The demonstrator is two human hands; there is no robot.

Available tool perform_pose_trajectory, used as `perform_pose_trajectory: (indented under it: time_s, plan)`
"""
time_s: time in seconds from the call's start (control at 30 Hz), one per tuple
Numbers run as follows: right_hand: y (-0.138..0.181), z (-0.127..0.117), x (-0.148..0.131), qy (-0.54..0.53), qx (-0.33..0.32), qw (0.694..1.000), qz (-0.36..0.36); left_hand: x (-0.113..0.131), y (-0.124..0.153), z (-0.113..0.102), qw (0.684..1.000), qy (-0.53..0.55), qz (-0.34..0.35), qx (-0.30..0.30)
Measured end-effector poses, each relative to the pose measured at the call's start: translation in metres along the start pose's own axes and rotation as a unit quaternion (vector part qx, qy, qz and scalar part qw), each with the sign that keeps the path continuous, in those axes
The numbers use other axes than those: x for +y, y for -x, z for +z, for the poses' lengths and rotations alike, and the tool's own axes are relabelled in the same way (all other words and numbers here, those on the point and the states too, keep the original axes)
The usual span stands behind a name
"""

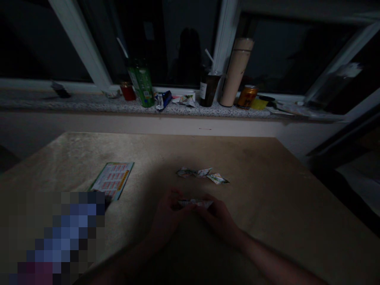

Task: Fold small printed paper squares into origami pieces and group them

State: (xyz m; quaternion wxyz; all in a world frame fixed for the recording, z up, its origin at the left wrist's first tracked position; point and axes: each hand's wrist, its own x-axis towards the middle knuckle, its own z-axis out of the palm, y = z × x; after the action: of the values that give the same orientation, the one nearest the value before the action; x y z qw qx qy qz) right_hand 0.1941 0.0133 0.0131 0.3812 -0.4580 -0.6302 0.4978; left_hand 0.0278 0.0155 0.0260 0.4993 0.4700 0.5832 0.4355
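My left hand (170,208) and my right hand (217,211) are close together above the near middle of the table (267,190). Between them they pinch a small piece of folded printed paper (195,203), one hand at each end, thumbs along its near side. Just beyond my hands lie several small folded paper pieces in a row, among them one at the left (185,171), one in the middle (203,172) and one at the right (218,178). Dim light and shadow hide the fine detail of my fingers.
At the left lies a printed booklet (114,178), beside a blurred-out patch. Along the stone windowsill (178,110) stand a green bottle (143,87), a red jar (128,92), a dark cup with a straw (208,89), a tall beige flask (236,73) and an orange can (247,97).
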Motion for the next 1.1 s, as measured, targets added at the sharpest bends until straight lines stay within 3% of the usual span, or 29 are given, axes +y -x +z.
perform_pose_trajectory:
  time_s: [0.27, 0.43, 0.6, 0.9, 1.1]
  plan:
    - [0.0002, -0.0001, -0.0023, -0.005, -0.03, 1.0, -0.007, 0.0008, -0.0006, -0.0008, 0.999, -0.05, 0.02, -0.003]
    - [-0.0001, -0.0011, -0.0027, -0.028, -0.011, 1.0, -0.003, -0.0002, -0.0016, -0.0022, 0.997, -0.041, 0.017, -0.059]
    - [0.0004, -0.002, 0.0016, -0.016, -0.005, 0.999, -0.035, -0.0026, -0.002, -0.0041, 0.976, -0.087, 0.018, -0.2]
    - [0.0032, -0.0011, 0.0013, 0.009, -0.004, 1.0, -0.024, 0.0021, 0.0015, -0.0082, 0.965, -0.105, 0.044, -0.236]
    - [0.0021, -0.0034, 0.004, -0.003, -0.082, 0.996, -0.027, -0.003, 0.0036, -0.0097, 0.95, -0.101, 0.031, -0.294]
